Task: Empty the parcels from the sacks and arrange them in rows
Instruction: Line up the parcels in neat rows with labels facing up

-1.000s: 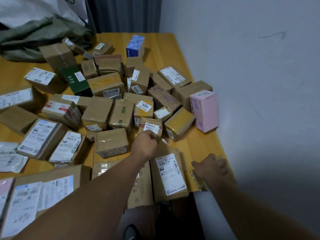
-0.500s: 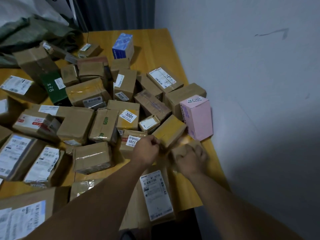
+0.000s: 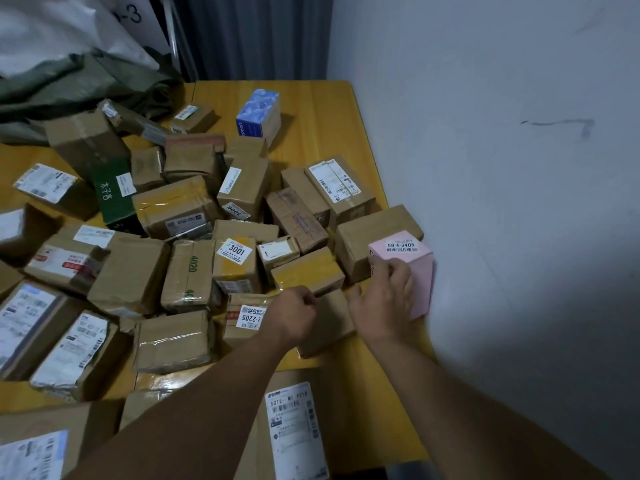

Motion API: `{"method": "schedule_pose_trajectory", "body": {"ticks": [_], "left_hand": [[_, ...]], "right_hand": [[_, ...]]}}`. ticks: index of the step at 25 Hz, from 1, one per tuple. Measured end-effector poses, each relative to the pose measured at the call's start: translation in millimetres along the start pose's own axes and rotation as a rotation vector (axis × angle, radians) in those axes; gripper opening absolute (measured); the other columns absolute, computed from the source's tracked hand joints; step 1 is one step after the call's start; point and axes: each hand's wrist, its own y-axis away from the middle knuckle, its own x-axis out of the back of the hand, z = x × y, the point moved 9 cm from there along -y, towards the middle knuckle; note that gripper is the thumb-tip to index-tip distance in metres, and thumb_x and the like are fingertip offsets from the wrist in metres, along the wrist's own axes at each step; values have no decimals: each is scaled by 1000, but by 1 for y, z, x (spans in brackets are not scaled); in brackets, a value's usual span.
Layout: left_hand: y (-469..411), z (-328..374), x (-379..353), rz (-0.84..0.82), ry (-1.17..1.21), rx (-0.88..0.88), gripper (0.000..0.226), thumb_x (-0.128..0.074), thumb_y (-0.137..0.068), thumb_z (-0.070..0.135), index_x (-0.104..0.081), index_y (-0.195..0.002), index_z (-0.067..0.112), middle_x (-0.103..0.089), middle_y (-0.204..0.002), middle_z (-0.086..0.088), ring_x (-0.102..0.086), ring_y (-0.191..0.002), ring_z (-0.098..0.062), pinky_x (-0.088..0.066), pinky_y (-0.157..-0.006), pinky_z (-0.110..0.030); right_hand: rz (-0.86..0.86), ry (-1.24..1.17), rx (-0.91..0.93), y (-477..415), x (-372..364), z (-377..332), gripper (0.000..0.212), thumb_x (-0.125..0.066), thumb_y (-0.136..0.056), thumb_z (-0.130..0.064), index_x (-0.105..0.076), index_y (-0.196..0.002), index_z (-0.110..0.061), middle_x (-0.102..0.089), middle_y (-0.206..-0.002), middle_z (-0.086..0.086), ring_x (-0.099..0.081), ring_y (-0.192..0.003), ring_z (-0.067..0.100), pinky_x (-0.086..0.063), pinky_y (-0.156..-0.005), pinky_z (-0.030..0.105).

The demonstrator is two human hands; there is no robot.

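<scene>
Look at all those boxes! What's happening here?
A person is sorting parcels on a wooden table. Their right hand grips a pink box by the wall. Their left hand, fingers curled, sits at the edge of a small plain brown parcel between the hands; whether it grips it is unclear. Most parcels lie in a jumbled heap, not yet in rows. A green sack lies crumpled at the far left.

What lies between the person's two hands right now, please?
In the head view, a plain brown parcel lies between the left hand and the right hand.
</scene>
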Motion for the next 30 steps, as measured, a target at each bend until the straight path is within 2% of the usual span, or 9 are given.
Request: {"method": "schedule_pose_trajectory", "body": {"ticks": [2, 5, 8, 10, 14, 17, 22, 26, 30], "left_hand": [[-3, 3, -2, -10, -5, 18, 25, -48, -97, 11, -68, -112, 15, -59, -102, -7, -56, -93, -25, -50, -68, -34], [-5, 2, -4, -13, 0, 39, 26, -48, -97, 11, -67, -115, 14, -56, -102, -7, -54, -94, -25, -54, -75, -38], [-5, -8, -4, -20, 25, 53, 24, -49, -97, 11, -66, -114, 14, -56, -103, -6, -56, -97, -26, -57, -82, -45], [-3, -12, -2, -13, 28, 54, 23, -49, -97, 11, -66, -113, 14, -57, -104, -6, -57, -98, -26, -58, -83, -47], [5, -14, -1, -8, 21, 32, 24, -50, -96, 11, -67, -112, 15, -61, -110, -9, -58, -101, -27, -55, -79, -39], [15, -9, -5, -27, 4, -3, 25, -51, -94, 11, -69, -112, 14, -64, -112, -9, -59, -104, -26, -53, -83, -36], [47, -11, -18, -66, 25, -37, 15, -56, -92, 17, -70, -98, 15, -68, -98, -6, -64, -91, -23, -56, -85, -42], [77, -24, -24, -89, 2, -57, 15, -55, -90, 13, -67, -99, 14, -67, -97, -7, -64, -91, -25, -57, -83, -40], [101, -48, -23, -88, -47, -41, 14, -56, -91, 14, -65, -102, 15, -66, -102, -6, -62, -94, -24, -57, -81, -39]], "right_hand": [[66, 121, -15, -26, 20, 0, 61, -74, -79, -37, -50, -132, -21, -45, -137, 14, -42, -124, 31, -40, -96, 41], [41, 286, 20, -54, 28, 5, 65, -71, -81, -42, -44, -138, -24, -40, -144, 16, -39, -130, 35, -38, -103, 45], [-165, 393, -1, -67, 9, 29, 69, -66, -85, -47, -40, -143, -22, -27, -156, 18, -25, -143, 40, -33, -112, 50], [-317, 337, -117, -62, -5, 48, 68, -64, -86, -51, -39, -141, -20, -22, -158, 21, -19, -146, 44, -30, -115, 52], [-398, 348, -144, -37, -6, 58, 78, -63, -79, -62, -37, -138, -18, -39, -139, 17, -40, -129, 38, -44, -101, 46], [-495, 387, -153, -6, 4, 67, 84, -64, -70, -68, -37, -134, -21, -40, -126, 12, -43, -120, 32, -48, -90, 43], [-698, 428, -253, 66, 20, 87, 101, -81, -67, -56, -28, -143, -16, -42, -129, 14, -43, -125, 32, -46, -96, 43], [-713, 402, -310, 127, 18, 91, 116, -84, -66, -51, -15, -148, -5, -39, -136, 18, -40, -129, 34, -41, -103, 41], [-697, 284, -386, 177, 12, 90, 118, -83, -71, -44, -7, -150, -2, -32, -138, 20, -36, -130, 35, -38, -105, 38]]}}
